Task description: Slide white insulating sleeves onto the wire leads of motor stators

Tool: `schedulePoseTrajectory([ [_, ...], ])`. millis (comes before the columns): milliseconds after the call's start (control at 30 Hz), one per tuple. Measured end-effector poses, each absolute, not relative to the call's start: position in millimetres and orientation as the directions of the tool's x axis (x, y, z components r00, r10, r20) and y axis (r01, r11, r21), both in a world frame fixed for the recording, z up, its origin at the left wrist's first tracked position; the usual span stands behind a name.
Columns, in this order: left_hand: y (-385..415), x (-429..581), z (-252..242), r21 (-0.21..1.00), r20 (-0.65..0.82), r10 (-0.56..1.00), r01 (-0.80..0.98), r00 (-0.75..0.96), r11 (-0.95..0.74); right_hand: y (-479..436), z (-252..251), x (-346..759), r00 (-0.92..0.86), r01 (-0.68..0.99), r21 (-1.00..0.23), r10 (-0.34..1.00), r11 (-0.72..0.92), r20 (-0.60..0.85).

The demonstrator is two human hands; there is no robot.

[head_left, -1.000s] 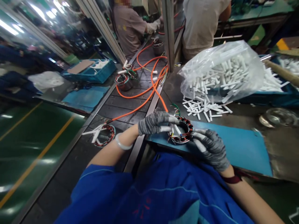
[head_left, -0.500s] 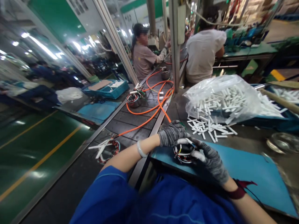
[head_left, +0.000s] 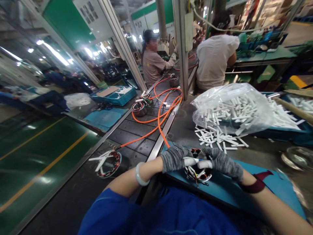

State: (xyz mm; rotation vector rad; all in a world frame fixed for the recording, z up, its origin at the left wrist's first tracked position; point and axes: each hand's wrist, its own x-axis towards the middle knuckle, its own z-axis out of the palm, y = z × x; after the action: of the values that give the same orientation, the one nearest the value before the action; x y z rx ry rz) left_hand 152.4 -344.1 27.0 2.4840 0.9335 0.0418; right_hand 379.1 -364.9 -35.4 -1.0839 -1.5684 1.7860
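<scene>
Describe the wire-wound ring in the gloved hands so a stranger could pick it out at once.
Find the blue mat closest to the camera. At its left end the grey-gloved left hand and right hand hold a ring wound with coloured wires. The similar ring on the black belt lies untouched, white tubes sticking out; only this one is held.

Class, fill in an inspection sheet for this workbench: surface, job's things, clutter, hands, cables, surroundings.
Surface: blue mat on a dark bench, beside a conveyor belt.
Job's things: coil ring at the mat's near edge, under both hands.
Clutter: loose white tubes, a plastic bag full of them, a metal bowl.
Hands: left hand and right hand, gloved, fingers pinched together over the ring; what they pinch is unclear.
Cables: orange cable loops along the belt.
Surroundings: second coil ring on the belt; a person in brown and a person in white farther up.
</scene>
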Motion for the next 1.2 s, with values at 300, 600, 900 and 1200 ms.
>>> schedulePoseTrajectory([
  [300,-334.0,149.2,11.9,0.408,-0.205,0.540,0.572,0.817,-0.711,-366.5,-39.0,384.9,-0.550,0.245,-0.956,0.835,0.161,0.000],
  [600,-340.9,175.4,15.5,0.099,-0.253,0.658,0.696,0.709,-0.711,-366.1,-50.0,400.8,-0.492,0.398,-0.813,0.847,0.424,0.201],
  [900,-331.0,223.6,52.1,0.198,-0.440,0.499,0.623,0.746,-0.757,-388.7,-46.6,427.3,-0.143,0.267,-0.963,0.988,-0.020,-0.060],
  [1200,-311.2,116.1,-18.4,0.493,-0.036,0.230,0.217,0.973,-0.842,-437.5,-53.3,414.1,-0.293,0.411,-0.910,0.953,0.053,-0.077],
])
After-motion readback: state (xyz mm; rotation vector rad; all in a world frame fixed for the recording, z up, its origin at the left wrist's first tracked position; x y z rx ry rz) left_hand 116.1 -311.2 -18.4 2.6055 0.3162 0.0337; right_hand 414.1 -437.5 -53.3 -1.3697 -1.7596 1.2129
